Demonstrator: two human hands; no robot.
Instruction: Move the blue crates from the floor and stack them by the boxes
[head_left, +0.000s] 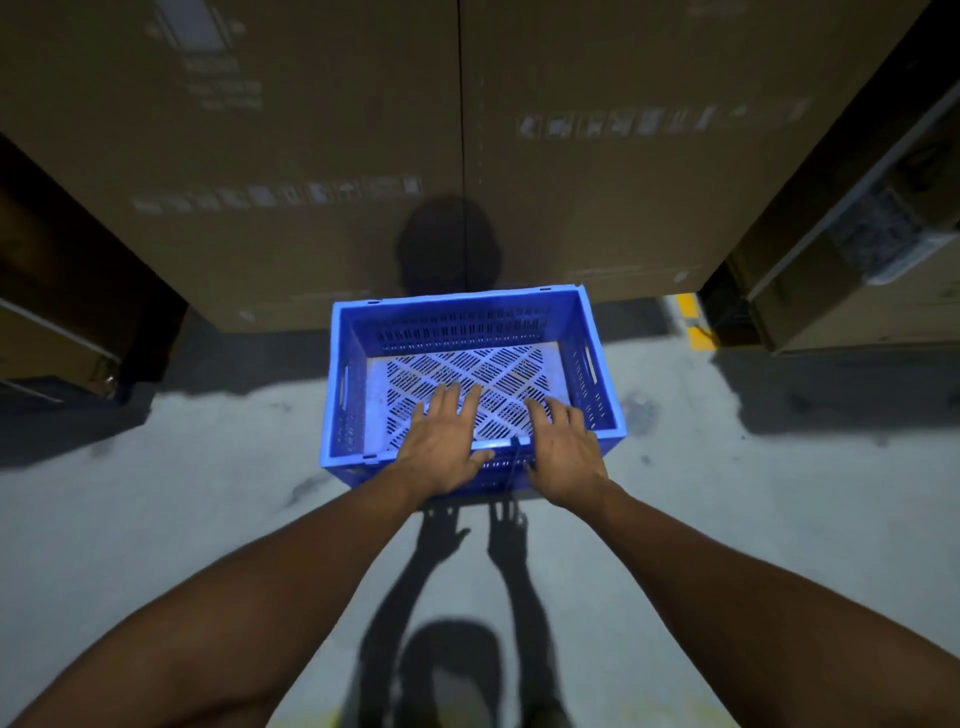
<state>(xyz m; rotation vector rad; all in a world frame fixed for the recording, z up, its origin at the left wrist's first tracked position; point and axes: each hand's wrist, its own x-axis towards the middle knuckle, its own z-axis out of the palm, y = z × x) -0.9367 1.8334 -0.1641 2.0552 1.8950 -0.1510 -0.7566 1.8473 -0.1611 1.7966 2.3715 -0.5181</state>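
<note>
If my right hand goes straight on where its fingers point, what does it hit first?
Your right hand reaches over the near rim of the blue crate. Straight on, it would likely meet the crate's slatted bottom first, or its far wall if the hand runs level; depth is unclear.

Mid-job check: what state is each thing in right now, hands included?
blue crate: upright, empty, right by the boxes.
left hand: open, fingers straight over the crate's near rim.
right hand: open, fingers spread over the same rim.
cardboard boxes: standing side by side, touching.
</note>
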